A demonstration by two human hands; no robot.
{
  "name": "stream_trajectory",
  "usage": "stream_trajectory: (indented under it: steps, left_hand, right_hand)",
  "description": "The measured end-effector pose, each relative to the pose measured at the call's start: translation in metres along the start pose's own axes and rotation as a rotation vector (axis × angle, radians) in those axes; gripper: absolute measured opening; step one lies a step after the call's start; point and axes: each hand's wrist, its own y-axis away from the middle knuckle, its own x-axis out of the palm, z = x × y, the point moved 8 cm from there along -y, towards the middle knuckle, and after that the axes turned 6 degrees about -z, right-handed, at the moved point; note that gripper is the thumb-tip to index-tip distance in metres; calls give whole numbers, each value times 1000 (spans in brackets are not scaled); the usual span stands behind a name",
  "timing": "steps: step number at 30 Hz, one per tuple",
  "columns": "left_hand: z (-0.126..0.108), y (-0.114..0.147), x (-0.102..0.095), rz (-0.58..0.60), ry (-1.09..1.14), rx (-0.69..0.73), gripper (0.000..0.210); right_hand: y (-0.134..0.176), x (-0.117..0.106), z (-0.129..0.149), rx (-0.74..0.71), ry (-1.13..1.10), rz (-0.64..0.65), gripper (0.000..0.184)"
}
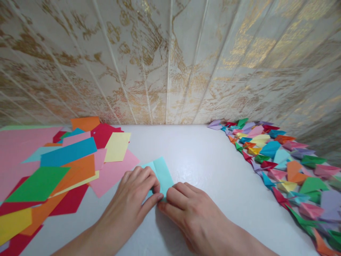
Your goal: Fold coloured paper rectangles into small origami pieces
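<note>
A light turquoise sheet of paper lies at the middle of the white table, with a crease line running along it. My left hand rests over its left part, fingers curled and the thumb pressed at the near edge. At the near right corner, my right hand has its fingers bent and pinches the paper's edge. Both thumbs almost meet there. The paper's left and near parts are hidden under my hands.
Loose coloured paper sheets overlap across the left side of the white table. Many small folded paper pieces in mixed colours are spread along the right side. A wall with gold patterns rises behind the table's far edge.
</note>
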Motion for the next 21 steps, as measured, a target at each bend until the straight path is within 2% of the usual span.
stream_trajectory:
  steps: [3,7,13,16,21]
  left_hand:
    - [3,0,-1,33,37,50,14]
    - [0,1,-8,38,24,129,16]
    - [-30,10,-22,-74,-205,302,29]
    - [-40,15,-22,-147,-346,350,25]
    - [-39,21,-17,-209,-377,450,22]
  right_hand:
    - [2,-2,-3,15,-45,-1,12]
    - [8,-10,-8,-12,-141,-38,20]
    - [8,-16,-19,11,-268,-132,38]
    - [6,-14,-27,79,-273,-161,36]
    - [2,-14,-33,134,-302,-144,31]
